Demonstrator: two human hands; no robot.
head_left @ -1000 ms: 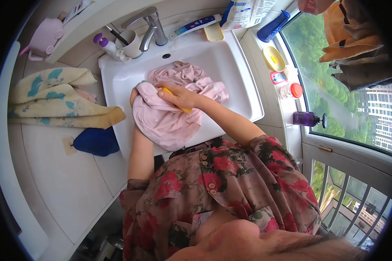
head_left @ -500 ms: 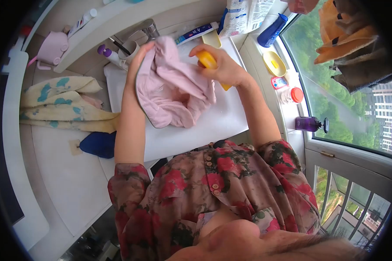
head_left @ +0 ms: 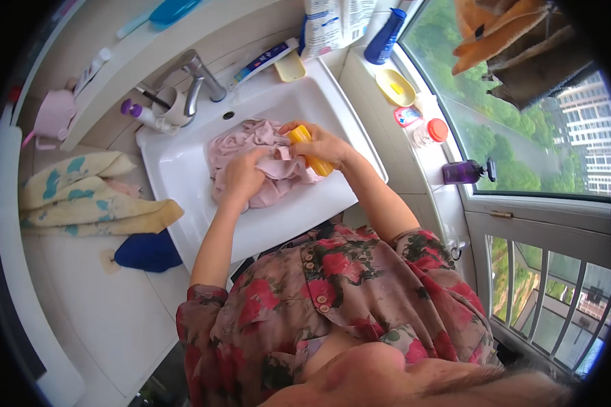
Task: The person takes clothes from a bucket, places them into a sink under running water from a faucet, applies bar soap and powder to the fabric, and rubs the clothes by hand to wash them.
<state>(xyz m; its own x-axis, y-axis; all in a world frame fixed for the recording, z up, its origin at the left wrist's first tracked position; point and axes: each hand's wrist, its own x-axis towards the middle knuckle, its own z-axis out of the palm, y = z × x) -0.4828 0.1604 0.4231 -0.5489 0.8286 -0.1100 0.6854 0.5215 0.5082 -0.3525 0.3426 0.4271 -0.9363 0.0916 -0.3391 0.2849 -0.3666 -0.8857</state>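
Note:
A pale pink garment (head_left: 268, 193) lies bunched up in the white sink (head_left: 176, 159). My left hand (head_left: 246, 173) is on its near left part, with the fingers closed on a fold of the fabric. In my right hand (head_left: 329, 146) is a yellow bar of soap (head_left: 308, 148), gripped between thumb and fingers at the right side of the garment. The soap is against or just over the cloth; the exact contact is hidden by my fingers.
A metal faucet (head_left: 195, 78) stands at the back of the sink beside a cup (head_left: 173, 108). A toothpaste tube (head_left: 265, 60) and soap dish (head_left: 290, 69) are on the back rim. At left hangs a yellow towel (head_left: 88, 193); bottles and a red-lidded jar (head_left: 431, 132) line the windowsill.
Both hands have come down with the garment, which was held up spread open and now lies in the sink. The right hand keeps the soap. The view has shifted, showing more faucet and sink.

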